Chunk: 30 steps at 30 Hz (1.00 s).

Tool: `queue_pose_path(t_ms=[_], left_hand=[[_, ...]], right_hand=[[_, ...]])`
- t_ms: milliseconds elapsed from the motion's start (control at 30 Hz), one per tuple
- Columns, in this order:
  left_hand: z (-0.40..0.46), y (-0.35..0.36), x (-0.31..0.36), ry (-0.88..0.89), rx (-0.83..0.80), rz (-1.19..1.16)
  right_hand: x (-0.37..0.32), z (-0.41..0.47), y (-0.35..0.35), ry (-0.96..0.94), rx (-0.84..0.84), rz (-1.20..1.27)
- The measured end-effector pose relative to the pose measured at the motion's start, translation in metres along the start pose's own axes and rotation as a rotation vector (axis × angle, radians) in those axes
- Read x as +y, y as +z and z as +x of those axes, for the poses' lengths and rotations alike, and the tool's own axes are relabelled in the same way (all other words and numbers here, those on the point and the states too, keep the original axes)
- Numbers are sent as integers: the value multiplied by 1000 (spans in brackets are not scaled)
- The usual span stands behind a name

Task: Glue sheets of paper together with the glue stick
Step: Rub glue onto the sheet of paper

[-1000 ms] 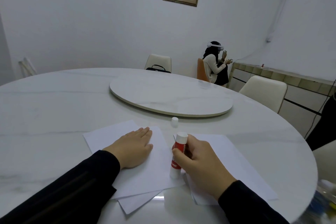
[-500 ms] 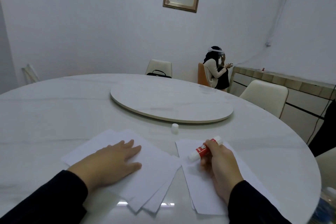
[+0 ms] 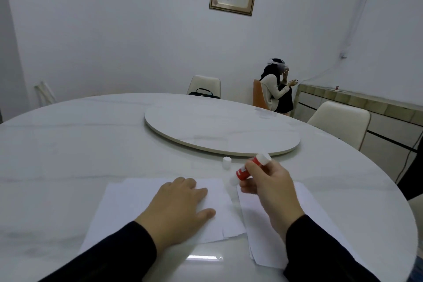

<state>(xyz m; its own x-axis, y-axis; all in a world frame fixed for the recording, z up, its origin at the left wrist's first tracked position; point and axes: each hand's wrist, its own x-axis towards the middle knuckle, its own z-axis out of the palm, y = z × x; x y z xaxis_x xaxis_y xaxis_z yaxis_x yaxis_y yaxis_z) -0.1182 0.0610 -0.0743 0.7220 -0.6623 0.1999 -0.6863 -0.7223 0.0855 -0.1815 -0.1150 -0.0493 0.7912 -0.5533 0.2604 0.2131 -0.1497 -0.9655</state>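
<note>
A stack of white paper sheets (image 3: 128, 208) lies on the marble table in front of me, with my left hand (image 3: 180, 208) pressed flat on its right half. A second pile of white sheets (image 3: 261, 236) lies just to the right, partly under my right arm. My right hand (image 3: 270, 188) grips a red and white glue stick (image 3: 246, 170), tilted with its lower tip pointing down-left near the top right corner of the left stack. The small white glue cap (image 3: 226, 162) stands on the table just beyond the papers.
A round raised turntable (image 3: 219, 130) fills the table's middle. Cream chairs (image 3: 338, 121) stand around the far side, one with a black bag (image 3: 203, 93). A person sits at the back by a low sideboard (image 3: 366, 107). The table's edge curves close on the right.
My right hand has lifted the glue stick off the right pile and carried it up and left toward the left stack. My left hand and its stack have shifted right.
</note>
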Motion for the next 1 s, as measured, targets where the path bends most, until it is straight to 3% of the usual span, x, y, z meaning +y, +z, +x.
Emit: queue_pose_path(t_ms=[267,733,867,1000], left_hand=[[1,16,-8,-10,-138,-150],[7,4,-8,16,-227,-187],[5,2,-12,-23,-202,-232],[5,-2,-19,-86,-124,-108]], right_hand=[[5,24,44,-66,-175,-374],[-12,-36,-1,-190,-393,-530],[-14,-40,-10,-128,-399,-415],[4,-28,-20,202,-67,167]])
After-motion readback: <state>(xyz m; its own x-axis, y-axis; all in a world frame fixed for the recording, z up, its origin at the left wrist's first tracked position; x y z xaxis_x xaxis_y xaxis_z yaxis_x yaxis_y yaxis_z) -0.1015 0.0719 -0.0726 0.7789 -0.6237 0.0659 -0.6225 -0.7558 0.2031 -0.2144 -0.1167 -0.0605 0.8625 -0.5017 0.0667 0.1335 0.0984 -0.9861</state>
